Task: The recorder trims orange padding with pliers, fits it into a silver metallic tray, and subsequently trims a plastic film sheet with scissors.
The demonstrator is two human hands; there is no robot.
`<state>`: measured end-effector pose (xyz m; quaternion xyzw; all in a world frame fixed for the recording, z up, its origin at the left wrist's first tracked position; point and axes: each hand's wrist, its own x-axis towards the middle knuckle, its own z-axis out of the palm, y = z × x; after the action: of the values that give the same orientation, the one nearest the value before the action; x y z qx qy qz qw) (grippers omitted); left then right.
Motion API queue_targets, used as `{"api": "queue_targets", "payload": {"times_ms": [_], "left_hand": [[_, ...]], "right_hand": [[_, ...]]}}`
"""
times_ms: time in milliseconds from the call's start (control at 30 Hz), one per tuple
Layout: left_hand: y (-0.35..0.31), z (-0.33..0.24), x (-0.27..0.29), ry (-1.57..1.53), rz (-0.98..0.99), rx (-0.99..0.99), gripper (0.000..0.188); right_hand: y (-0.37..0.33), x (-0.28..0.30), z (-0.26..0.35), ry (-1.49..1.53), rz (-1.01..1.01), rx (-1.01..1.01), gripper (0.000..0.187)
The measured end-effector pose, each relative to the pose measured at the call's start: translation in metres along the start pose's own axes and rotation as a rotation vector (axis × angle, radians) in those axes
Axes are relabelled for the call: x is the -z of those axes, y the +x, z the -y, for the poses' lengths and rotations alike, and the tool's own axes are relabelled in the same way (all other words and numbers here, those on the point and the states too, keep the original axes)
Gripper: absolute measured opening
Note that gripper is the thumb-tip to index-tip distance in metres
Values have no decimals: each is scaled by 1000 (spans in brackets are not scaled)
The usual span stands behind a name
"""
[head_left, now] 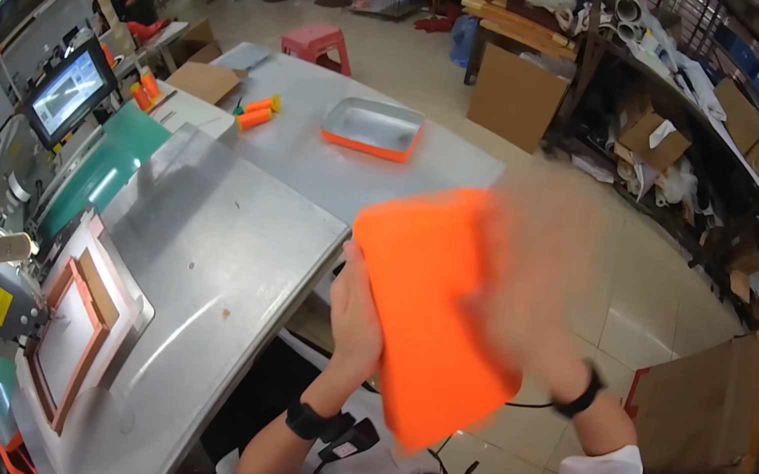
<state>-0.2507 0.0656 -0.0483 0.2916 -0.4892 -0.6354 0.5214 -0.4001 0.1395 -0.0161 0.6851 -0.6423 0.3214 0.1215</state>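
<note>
A bright orange rectangular tray (431,317) with rounded corners is held up in front of me, tilted, its flat orange side facing me. My left hand (357,316) grips its left edge, with the fingers partly hidden behind it. My right hand (542,266) is smeared by motion at the right side of the orange surface. Whether it touches that surface I cannot tell. On the far table rests a shallow metal tray (375,119), silver inside and orange outside. Black bands circle both my wrists.
A metal worktable (230,221) lies to my left, carrying a wood-framed screen (68,345) beside a grey machine (3,298). Orange spools (257,114) and a monitor (72,91) stand farther back. A red stool (317,45) is behind the far table; a large cardboard box (698,415) stands at right.
</note>
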Motion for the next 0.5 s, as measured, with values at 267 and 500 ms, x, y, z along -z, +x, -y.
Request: {"api": "queue_targets", "payload": {"times_ms": [267, 500], "left_hand": [[18, -3, -1, -132, 49, 16, 51], [-3, 116, 4, 465, -142, -269, 37]], "right_hand": [[-49, -29, 13, 31, 296, 587, 63], [-6, -45, -19, 248, -8, -25, 61]]}}
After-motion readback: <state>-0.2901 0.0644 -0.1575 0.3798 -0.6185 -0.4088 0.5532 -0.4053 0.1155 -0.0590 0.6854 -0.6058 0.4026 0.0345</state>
